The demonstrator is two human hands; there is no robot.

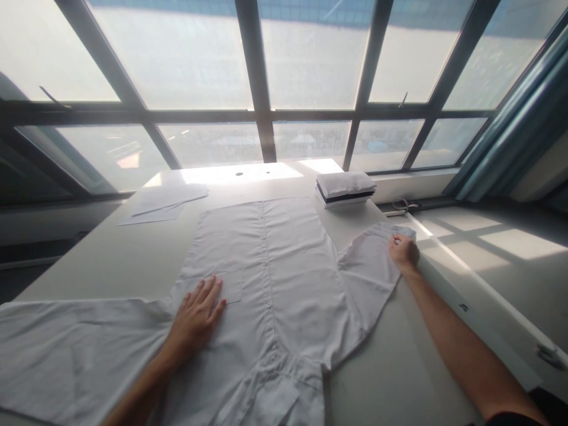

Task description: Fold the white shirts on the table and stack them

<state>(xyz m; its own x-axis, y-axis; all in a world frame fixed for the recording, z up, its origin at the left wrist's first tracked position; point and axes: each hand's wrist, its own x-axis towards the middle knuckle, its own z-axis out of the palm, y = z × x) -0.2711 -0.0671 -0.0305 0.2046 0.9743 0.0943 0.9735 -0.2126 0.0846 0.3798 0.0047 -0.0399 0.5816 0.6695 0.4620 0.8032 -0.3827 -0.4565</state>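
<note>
A white button-up shirt (302, 260) lies spread front side up on the table, its collar end towards me and its hem towards the window. My left hand (199, 310) rests flat on the shirt front beside the chest pocket, fingers stretched out. Out to the right, my right hand (403, 251) is closed on the end of one sleeve, which it holds near the table's right edge. The other sleeve reaches out to the left and runs past the edge of the view. Wrinkles show along the button strip and around the collar.
A stack of folded shirts (346, 188), white with a dark layer, stands at the back right of the white table (110, 266). Flat white sheets (164, 204) lie at the back left. Large framed windows rise behind, with a blue-grey curtain (510, 124) at right.
</note>
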